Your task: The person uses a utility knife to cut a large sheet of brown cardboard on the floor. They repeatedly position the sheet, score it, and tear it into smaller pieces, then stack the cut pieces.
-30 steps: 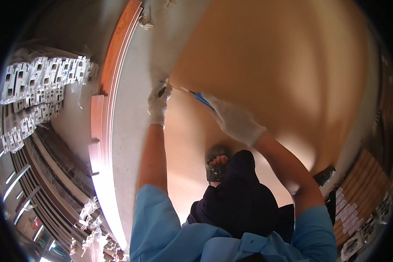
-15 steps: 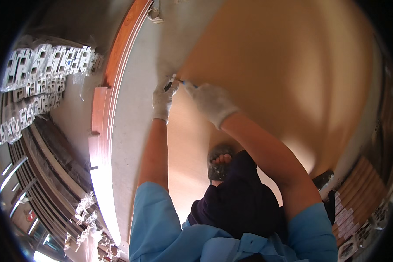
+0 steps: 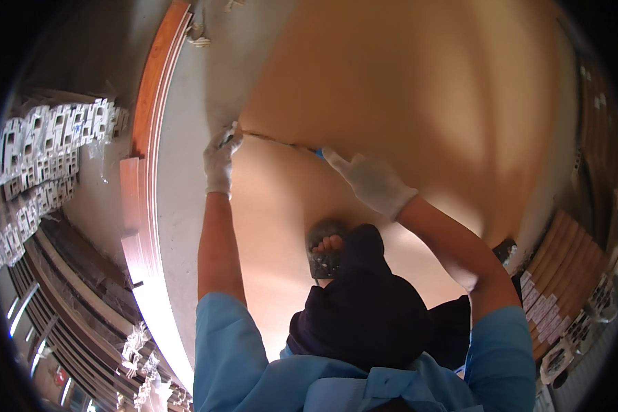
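Your right hand [image 3: 374,182] has drawn away from your left

Its fingers grip the blue-handled tool [image 3: 320,152] over the tan board [image 3: 405,89]. Your left hand [image 3: 218,165] pinches a small dark-and-white piece [image 3: 227,137] at the board's edge, seemingly to steady it; exactly what, I can't tell.

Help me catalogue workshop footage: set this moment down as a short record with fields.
Left grip: white-gloved, holding a small dark item, kind unclear, near the sheet's left edge
Right grip: white-gloved, closed on a blue tool
Between hands: thin dark line; blade or cut, cannot tell
Work surface: large brown sheet
Footwear: dark open-toed slipper, toes showing
Left surroundings: orange-brown strip; beyond it, stacked white profiles
Right surroundings: stacked brown lengths
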The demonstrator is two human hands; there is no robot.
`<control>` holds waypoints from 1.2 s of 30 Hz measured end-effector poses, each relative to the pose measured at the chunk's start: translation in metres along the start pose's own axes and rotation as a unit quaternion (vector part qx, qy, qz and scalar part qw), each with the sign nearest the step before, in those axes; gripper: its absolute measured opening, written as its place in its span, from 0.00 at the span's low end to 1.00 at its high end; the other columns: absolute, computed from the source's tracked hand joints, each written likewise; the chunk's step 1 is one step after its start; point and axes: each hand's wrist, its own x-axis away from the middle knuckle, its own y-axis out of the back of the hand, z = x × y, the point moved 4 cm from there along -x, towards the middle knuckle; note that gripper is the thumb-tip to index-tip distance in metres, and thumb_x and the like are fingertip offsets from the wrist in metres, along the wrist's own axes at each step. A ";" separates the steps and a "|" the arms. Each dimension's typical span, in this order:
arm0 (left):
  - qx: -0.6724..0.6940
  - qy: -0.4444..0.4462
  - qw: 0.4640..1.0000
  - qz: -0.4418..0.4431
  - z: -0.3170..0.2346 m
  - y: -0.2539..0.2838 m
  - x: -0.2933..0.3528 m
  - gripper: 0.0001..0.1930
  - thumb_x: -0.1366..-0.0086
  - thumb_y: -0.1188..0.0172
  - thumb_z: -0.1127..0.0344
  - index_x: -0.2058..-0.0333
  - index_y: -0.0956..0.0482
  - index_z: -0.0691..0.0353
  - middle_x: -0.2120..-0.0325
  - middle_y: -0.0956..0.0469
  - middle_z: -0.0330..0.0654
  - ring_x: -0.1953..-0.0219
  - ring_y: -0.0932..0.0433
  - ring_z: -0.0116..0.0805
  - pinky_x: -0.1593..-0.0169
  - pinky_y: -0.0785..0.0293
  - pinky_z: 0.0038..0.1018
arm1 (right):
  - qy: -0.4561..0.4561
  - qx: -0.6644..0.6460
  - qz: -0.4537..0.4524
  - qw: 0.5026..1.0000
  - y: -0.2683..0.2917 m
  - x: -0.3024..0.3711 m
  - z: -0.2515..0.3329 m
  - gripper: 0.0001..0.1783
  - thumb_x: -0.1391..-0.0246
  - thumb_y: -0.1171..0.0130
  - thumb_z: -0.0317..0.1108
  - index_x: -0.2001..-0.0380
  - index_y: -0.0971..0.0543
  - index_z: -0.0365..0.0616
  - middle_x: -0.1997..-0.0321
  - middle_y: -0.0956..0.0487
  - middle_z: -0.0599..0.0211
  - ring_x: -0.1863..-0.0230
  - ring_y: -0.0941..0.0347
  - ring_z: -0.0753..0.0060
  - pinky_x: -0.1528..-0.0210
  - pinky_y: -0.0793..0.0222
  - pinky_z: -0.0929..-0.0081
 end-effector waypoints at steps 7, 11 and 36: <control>-0.026 0.017 1.000 -0.002 -0.003 0.000 0.002 0.24 0.42 0.33 0.59 0.51 0.23 0.69 0.51 0.24 0.44 0.46 0.30 0.33 0.40 0.40 0.27 | -0.020 0.089 -0.016 0.996 -0.031 0.080 -0.051 0.35 0.45 0.51 0.26 0.34 0.43 0.55 0.68 0.22 0.55 0.72 0.21 0.60 0.72 0.23 0.65; -0.017 -0.002 1.000 0.005 0.004 0.000 -0.001 0.24 0.42 0.34 0.59 0.50 0.23 0.70 0.51 0.25 0.45 0.46 0.30 0.34 0.40 0.41 0.27 | -0.054 0.155 0.063 0.984 -0.028 0.130 -0.077 0.37 0.47 0.50 0.26 0.33 0.44 0.57 0.71 0.23 0.59 0.75 0.22 0.63 0.73 0.24 0.67; -0.461 -0.486 0.717 0.190 -0.041 -0.289 0.169 0.16 0.33 0.52 0.64 0.47 0.29 0.58 0.47 0.28 0.45 0.42 0.34 0.46 0.37 0.41 0.44 | -0.134 0.007 0.080 0.988 -0.062 0.159 -0.132 0.10 0.45 0.47 0.33 0.59 0.29 0.48 0.65 0.20 0.58 0.64 0.19 0.58 0.73 0.24 0.63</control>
